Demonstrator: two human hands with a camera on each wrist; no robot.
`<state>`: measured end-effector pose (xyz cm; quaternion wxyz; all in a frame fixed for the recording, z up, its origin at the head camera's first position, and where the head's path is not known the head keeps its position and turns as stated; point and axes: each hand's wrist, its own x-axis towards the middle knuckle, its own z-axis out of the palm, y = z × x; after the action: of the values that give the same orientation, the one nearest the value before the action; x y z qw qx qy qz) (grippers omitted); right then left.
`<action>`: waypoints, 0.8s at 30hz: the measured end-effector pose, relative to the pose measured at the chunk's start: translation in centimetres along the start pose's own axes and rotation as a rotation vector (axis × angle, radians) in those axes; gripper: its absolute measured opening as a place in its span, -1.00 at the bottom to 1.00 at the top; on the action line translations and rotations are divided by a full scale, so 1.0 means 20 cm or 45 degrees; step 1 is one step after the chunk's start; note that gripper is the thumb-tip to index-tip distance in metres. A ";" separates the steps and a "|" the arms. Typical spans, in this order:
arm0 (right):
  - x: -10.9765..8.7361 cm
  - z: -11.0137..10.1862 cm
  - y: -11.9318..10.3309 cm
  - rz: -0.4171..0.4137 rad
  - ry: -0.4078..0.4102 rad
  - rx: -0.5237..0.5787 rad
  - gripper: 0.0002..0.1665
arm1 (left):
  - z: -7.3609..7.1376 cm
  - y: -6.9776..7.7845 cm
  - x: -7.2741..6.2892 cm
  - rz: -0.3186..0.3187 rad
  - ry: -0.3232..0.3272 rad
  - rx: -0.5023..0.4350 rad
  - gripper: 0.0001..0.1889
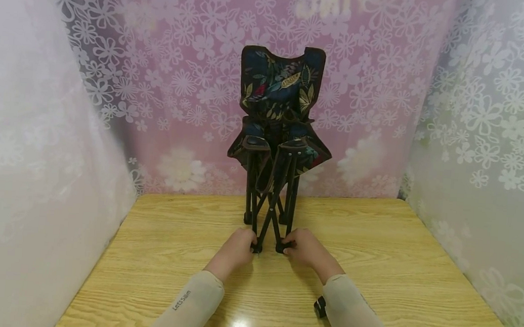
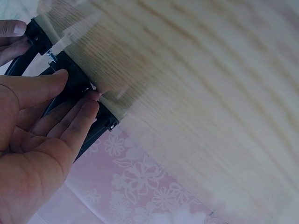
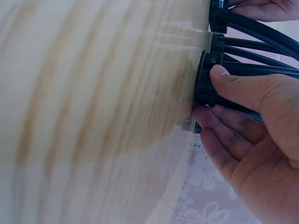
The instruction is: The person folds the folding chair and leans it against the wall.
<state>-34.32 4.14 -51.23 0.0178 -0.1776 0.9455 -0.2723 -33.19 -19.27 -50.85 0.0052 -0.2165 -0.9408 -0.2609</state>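
A folding camp chair [image 1: 278, 86] with dark leaf-patterned fabric stands upright on the table, its black crossed legs drawn partly together. My left hand [image 1: 238, 245] grips the black foot [image 2: 74, 77] of the front left leg between thumb and fingers. The front right foot [image 3: 204, 86] is pinched by my right hand [image 1: 304, 246] in the same way. Close to the left foot, a small screw [image 2: 51, 56] shows in the left wrist view. Both front feet sit at the tabletop, a short gap apart.
The wood-grain table [image 1: 184, 224] reaches back to a pink flowered curtain [image 1: 181, 77]. Pale flowered sheets hang at the left [image 1: 41, 117] and right [image 1: 497, 124]. A small black object [image 1: 320, 307], partly hidden, lies beside the right sleeve.
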 end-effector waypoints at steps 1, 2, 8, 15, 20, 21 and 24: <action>0.00 0.00 0.00 -0.002 0.001 0.000 -0.76 | 0.00 0.00 0.00 -0.003 -0.002 0.000 -0.73; 0.00 0.00 0.00 -0.004 0.002 0.000 -0.76 | 0.00 0.00 0.00 -0.005 -0.004 0.001 -0.73; 0.01 0.00 0.01 -0.016 0.013 -0.004 -0.77 | 0.01 -0.01 0.01 -0.019 -0.011 -0.005 -0.73; 0.02 0.00 0.01 -0.030 0.021 -0.015 -0.77 | 0.01 -0.01 0.02 -0.012 0.000 -0.012 -0.75; 0.02 0.00 0.02 -0.042 0.022 -0.014 -0.77 | 0.01 -0.01 0.01 -0.014 0.003 -0.011 -0.75; 0.03 0.00 0.02 -0.043 0.023 -0.010 -0.77 | 0.01 -0.01 0.01 -0.013 0.006 -0.008 -0.75; 0.03 0.00 0.03 -0.044 0.022 -0.001 -0.77 | 0.02 -0.01 0.02 -0.008 0.016 -0.002 -0.76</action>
<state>-35.01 4.37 -51.45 0.0050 -0.1916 0.9426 -0.2735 -33.59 -19.17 -51.25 0.0103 -0.2120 -0.9411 -0.2631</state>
